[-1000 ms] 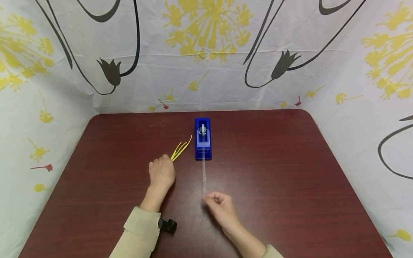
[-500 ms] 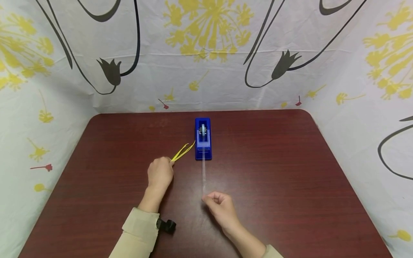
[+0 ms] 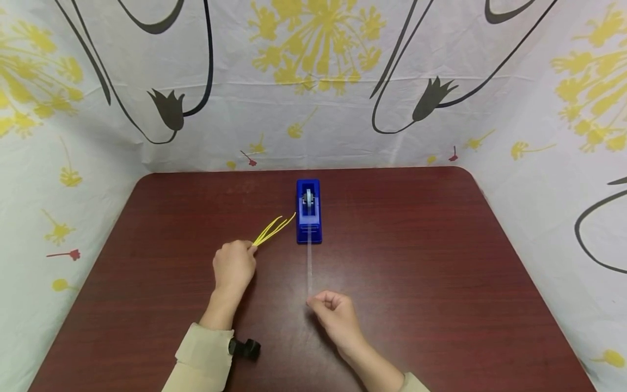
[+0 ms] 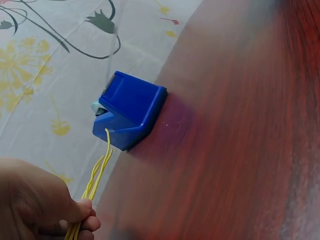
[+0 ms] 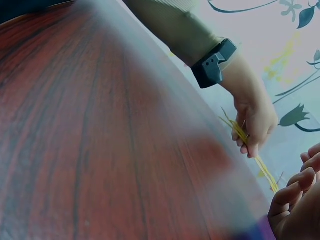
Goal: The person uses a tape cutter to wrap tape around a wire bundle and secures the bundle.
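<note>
In the head view, a blue tape dispenser (image 3: pixel 308 212) stands on the table with a roll of clear tape in it. From its front a strip of clear tape (image 3: pixel 309 267) runs taut toward the person. The right hand (image 3: pixel 338 318) pinches the strip's end between thumb and fingertips. Left of the strip, the left hand (image 3: pixel 235 267) grips a bundle of thin yellow wires (image 3: pixel 270 231), whose loose ends fan out toward the dispenser's side. The left wrist view has these wires (image 4: pixel 97 175) coming out past the thumb, overlapping the dispenser (image 4: pixel 132 105).
A dark red wooden table (image 3: pixel 416 261) with rounded far corners lies under everything. White cloth (image 3: pixel 343 125) printed with flowers hangs behind it and along both sides. The left wrist wears a black strap device (image 3: pixel 245 349).
The left hand has drawn back to the left and slightly toward the person, with the yellow wires in it. The right hand, tape strip and dispenser have stayed in place.
</note>
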Available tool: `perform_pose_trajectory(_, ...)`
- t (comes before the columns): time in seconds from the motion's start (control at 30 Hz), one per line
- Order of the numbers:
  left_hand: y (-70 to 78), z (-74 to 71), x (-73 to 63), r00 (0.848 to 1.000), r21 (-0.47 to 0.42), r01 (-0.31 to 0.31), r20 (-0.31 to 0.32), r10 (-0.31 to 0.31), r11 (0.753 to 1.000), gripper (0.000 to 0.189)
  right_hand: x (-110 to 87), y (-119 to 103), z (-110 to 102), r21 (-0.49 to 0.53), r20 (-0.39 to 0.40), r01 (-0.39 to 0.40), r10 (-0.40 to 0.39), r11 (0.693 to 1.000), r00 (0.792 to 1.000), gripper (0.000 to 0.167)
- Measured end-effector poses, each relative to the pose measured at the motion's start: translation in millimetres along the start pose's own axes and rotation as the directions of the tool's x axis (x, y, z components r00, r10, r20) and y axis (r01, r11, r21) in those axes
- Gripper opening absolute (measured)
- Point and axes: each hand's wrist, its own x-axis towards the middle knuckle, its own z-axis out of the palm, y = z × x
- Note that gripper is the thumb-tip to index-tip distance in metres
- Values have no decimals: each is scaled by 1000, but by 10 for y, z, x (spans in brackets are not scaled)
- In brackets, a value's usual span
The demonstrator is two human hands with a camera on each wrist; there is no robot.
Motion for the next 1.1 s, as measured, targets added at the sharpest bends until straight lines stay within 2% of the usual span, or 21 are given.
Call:
perform_pose_trajectory(0.23, -22, -83, -60, 1000, -7, -22, -23, 22, 1000, 12, -8, -32, -1, 7, 1, 5, -5, 1000, 1000, 20)
perform_pose_trajectory(0.57, -17, -191, -132, 999, -42, -22, -24, 21, 999, 10, -34, -89, 7, 40, -11, 23, -23, 999, 1000, 18)
perform_pose_trajectory(0.87, -7, -236, -178, 999, -96, -36, 9, 37, 995, 12, -67, -174, 15, 82, -45, 26, -23, 996, 999, 19)
perform_pose_trajectory(1.1, -12, -266, -209, 998, -116, -28, 53, 34, 993, 13, -65, -200, 14, 62, -61, 93, -89, 994, 994, 20)
